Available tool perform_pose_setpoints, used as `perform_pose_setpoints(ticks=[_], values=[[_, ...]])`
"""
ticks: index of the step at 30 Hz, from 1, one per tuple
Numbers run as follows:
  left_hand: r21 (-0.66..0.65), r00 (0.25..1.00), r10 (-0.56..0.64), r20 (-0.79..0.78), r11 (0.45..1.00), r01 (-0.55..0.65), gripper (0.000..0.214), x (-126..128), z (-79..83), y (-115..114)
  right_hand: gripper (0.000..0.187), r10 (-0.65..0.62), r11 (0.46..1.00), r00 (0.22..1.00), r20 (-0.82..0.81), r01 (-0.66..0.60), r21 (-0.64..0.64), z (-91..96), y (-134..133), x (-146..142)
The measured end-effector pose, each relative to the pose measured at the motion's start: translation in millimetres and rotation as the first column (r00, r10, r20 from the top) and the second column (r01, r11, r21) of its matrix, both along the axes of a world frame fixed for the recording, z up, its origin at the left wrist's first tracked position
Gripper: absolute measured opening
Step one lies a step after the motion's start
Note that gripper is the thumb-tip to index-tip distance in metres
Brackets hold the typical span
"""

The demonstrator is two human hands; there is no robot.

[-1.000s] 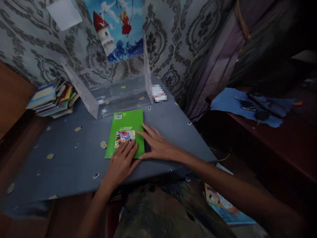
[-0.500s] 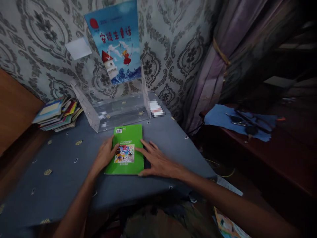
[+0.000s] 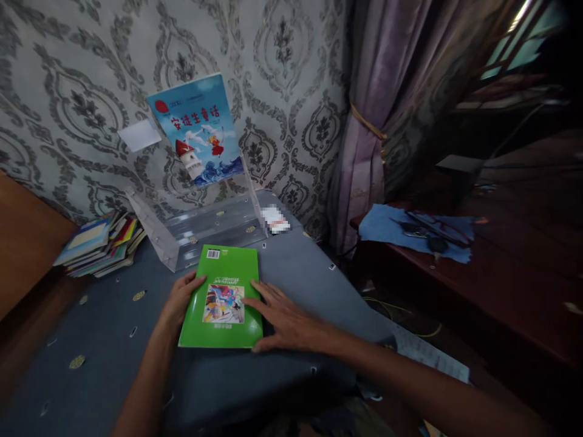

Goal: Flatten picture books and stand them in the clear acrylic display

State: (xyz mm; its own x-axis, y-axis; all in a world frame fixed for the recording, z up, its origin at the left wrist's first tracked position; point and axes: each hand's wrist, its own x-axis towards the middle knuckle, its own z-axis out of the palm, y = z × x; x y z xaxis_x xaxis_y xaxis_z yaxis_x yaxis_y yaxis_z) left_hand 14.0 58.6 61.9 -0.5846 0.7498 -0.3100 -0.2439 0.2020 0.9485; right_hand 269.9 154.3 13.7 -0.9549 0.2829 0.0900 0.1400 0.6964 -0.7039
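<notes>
The far wall is covered with grey damask wallpaper (image 3: 291, 79). To its right a purple curtain (image 3: 387, 79) is hung, gathered by a yellowish cord (image 3: 367, 125). A table draped in a blue-grey cloth (image 3: 300, 273) is set against the wall. A brown wooden panel (image 3: 25, 243) is seen at the left. A dark wooden counter (image 3: 510, 291) is placed at the right. Daylight is admitted through a window (image 3: 523, 36) at the far right, and the room is otherwise dimly lit.

Glossy green paper-covered book (image 3: 221, 297), matt grey cloth with woven spots over the surface (image 3: 296, 267), clear smooth plastic stand (image 3: 204, 224), sheeny purple fabric curtain (image 3: 368, 109), dark polished wooden bench (image 3: 492, 285)
</notes>
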Motion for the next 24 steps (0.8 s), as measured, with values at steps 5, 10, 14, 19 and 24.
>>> perform_pose_setpoints(ticks=[5, 10, 14, 19, 24], values=[[0.03, 0.99, -0.123, -0.062, 0.992, 0.125, 0.047, 14, 20.7, 4, 0.13, -0.106, 0.991, 0.994, -0.007, 0.105, -0.083, -8.9, -2, -2], [0.118, 0.981, -0.148, -0.126, 0.979, 0.163, 0.058, 26, 42.5, 4, 0.158, -0.216, 0.969, 0.972, -0.087, 0.202, -0.143, -22.5, -5, -6], [0.198, 0.974, -0.148, -0.17, 0.963, 0.181, 0.059, 32, 54.8, -1, 0.158, -0.279, 0.937, 0.952, -0.125, 0.242, -0.251, -21.6, -5, -5], [0.264, 0.965, -0.131, -0.229, 0.945, 0.191, 0.054, 37, 56.8, -9, 0.111, -0.25, 0.868, 0.945, -0.212, 0.122, -0.482, -12.5, -2, -3], [0.299, 0.957, -0.11, -0.268, 0.935, 0.191, 0.053, 39, 52.9, -14, 0.062, -0.211, 0.772, 0.931, -0.297, -0.027, -0.635, -12.8, -1, -7]])
